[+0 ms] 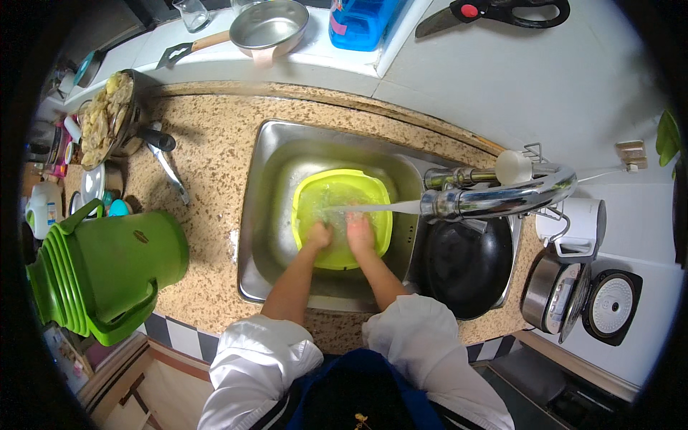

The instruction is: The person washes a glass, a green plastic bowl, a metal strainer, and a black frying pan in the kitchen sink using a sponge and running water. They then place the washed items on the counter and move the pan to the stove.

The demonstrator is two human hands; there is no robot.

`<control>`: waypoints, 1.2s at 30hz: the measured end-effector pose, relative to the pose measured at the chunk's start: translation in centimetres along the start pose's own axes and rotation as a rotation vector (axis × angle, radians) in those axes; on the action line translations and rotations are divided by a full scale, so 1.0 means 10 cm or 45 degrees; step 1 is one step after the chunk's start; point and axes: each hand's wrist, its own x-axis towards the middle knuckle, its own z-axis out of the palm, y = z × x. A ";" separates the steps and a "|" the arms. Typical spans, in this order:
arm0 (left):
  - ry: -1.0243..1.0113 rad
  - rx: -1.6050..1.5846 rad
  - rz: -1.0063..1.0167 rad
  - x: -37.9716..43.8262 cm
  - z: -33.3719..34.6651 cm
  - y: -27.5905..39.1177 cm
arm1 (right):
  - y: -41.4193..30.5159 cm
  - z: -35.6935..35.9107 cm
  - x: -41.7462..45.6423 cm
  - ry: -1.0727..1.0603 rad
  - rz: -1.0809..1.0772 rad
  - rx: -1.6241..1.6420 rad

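Water runs from the chrome faucet (473, 204) into a lime-green plastic basin (395, 226), which sits in the stainless steel sink (269, 215). Both of my hands are inside this basin. My left hand (320, 235) is at its near left side, with the fingers curled and partly hidden by the splashing water. To the right of it, my right hand (359, 231) reaches under the stream, its fingers blurred in the bubbling water. Whether either hand holds anything cannot be made out.
A black wok (470, 269) lies right of the basin. On the left stand a green plastic pitcher-like container (121, 252), a knife (169, 169) and a pot of food pieces (107, 121). A rice cooker (553, 293) is at the far right. A small pan (269, 27) rests on the ledge behind.
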 end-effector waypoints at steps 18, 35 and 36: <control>0.029 -0.670 -0.145 -0.42 -0.28 0.51 | 0.25 0.07 0.23 -0.151 -0.338 -0.092; 0.085 -0.243 0.356 -0.74 -0.41 0.71 | -0.43 -0.02 -0.05 -0.125 0.228 2.147; -0.036 -0.349 0.243 -0.77 -0.45 0.72 | -0.40 0.00 -0.02 -0.157 0.231 2.101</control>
